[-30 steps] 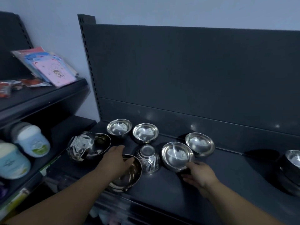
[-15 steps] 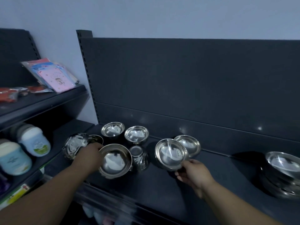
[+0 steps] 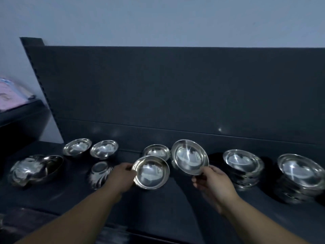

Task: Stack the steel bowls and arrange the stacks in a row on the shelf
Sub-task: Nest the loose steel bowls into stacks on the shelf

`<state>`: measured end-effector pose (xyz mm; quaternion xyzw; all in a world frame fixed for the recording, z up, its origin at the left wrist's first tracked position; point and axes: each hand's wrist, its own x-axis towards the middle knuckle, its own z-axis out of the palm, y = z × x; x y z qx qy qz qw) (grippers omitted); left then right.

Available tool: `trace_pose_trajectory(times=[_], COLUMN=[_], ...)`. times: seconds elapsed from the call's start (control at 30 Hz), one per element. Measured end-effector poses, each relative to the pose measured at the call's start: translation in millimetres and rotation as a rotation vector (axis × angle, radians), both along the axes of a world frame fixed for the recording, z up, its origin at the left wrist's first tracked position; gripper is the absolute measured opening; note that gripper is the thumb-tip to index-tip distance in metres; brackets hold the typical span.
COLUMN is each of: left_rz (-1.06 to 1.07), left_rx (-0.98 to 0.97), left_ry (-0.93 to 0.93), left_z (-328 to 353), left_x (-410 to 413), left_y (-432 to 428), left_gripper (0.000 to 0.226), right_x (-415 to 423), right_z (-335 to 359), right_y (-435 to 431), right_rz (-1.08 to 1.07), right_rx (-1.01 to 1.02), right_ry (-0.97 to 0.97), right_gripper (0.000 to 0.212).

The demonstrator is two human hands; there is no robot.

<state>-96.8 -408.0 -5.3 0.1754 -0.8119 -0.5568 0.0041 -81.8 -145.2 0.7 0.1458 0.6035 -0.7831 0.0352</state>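
Note:
My left hand [image 3: 121, 176] grips the rim of a steel bowl [image 3: 150, 172] held above the dark shelf [image 3: 175, 205]. My right hand [image 3: 213, 182] holds a second steel bowl [image 3: 190, 159], tilted toward me. Behind them one bowl [image 3: 156, 152] stands upright. Two upright bowls [image 3: 77, 147] [image 3: 104, 149] stand at the back left. An upside-down ribbed bowl [image 3: 99, 174] lies near my left hand. Two bowls on their sides [image 3: 35, 169] lie at far left. Two bowl stacks [image 3: 243, 166] [image 3: 299, 176] stand to the right.
The shelf's dark back panel [image 3: 175, 88] rises behind the bowls. A neighbouring shelf at the left holds pink packets [image 3: 10, 95]. The shelf's front edge runs under my forearms.
Both hands have lifted their bowls and carried them to the right. The view has swung right, bringing the two stacks into sight.

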Motion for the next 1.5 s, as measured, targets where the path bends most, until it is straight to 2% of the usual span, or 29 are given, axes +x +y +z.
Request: trace_pose_trajectory(times=[0.1,0.23,0.37,0.63,0.73,0.87,1.07,1.23,1.37,1.5], left_rz=[-0.063,-0.102,-0.092,-0.072,-0.084,-0.108,-0.152,-0.149,-0.113,-0.017], left_rx=[0.088,0.183,0.268,0.410,0.433,0.427,0.320,0.218,-0.176,-0.447], left_ry=[-0.069,-0.181,-0.218,-0.182,-0.165,-0.144,-0.082,-0.054,0.064,0.215], left_z=[-19.5,-40.4,-51.1,-46.3,-42.6,-40.3,-42.1,-41.3,-35.9,-26.6], left_x=[-0.5,-1.0,-3.9,-1.7,2.6,9.1,14.5,12.4,4.6,-0.5], left_y=[36.7,65.1,73.6,74.8,72.1,70.9,73.3,65.8,27.8,-30.0], left_gripper=[0.007,0.020,0.025,0.024,0.022,0.023,0.028,0.034,0.042,0.047], right_x=[4.9,9.2,9.7,-6.5,-11.4,-15.9,-15.5,-18.5,-23.5,-35.8], right_z=[-0.9,-7.7,-12.0,-13.7,-15.0,-20.0,-20.6,-9.4,8.8,21.6], right_y=[21.6,39.1,41.9,23.1,15.0,9.7,7.1,5.6,-12.5,-51.9], right_rz=[-0.009,0.001,0.049,0.080,0.082,0.070,0.100,0.090,0.154,0.227], right_rx=[0.010,0.063,0.130,0.208,0.293,0.408,0.586,0.897,1.082,1.175], right_ry=[-0.005,-0.029,-0.077,-0.114,-0.100,-0.083,-0.086,0.032,0.165,0.239], right_gripper=[0.018,0.016,0.014,0.013,0.008,0.011,0.020,0.025,0.039,0.042])
